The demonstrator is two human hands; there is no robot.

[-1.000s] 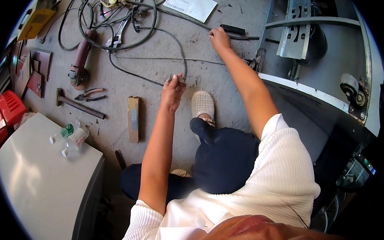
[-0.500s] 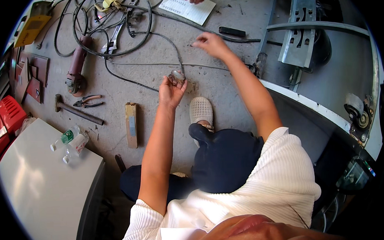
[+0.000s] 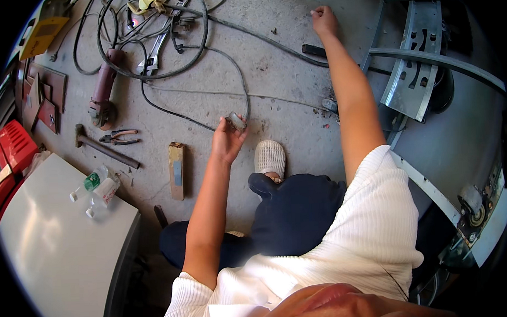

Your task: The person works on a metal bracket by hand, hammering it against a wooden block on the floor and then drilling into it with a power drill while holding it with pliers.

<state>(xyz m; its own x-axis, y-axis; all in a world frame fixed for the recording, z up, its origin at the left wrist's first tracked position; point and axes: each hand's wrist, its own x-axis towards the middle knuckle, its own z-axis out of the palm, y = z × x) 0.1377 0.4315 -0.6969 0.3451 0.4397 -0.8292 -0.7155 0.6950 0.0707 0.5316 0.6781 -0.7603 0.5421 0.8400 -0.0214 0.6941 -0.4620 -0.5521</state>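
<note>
From the head camera, your left hand [image 3: 226, 141] is raised over the concrete floor [image 3: 272, 63], fingers pinched on a small grey part [image 3: 236, 121] beside a black cable [image 3: 167, 72]. Your right hand [image 3: 324, 21] reaches far forward, fingers curled together near a dark tool [image 3: 313, 50]; whether it holds anything I cannot tell.

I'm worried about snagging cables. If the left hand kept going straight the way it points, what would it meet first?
Probably the thin black cable looping just beyond the left hand, which holds a small grey part. Past it lies bare concrete floor. Depth is unclear from overhead.
</note>
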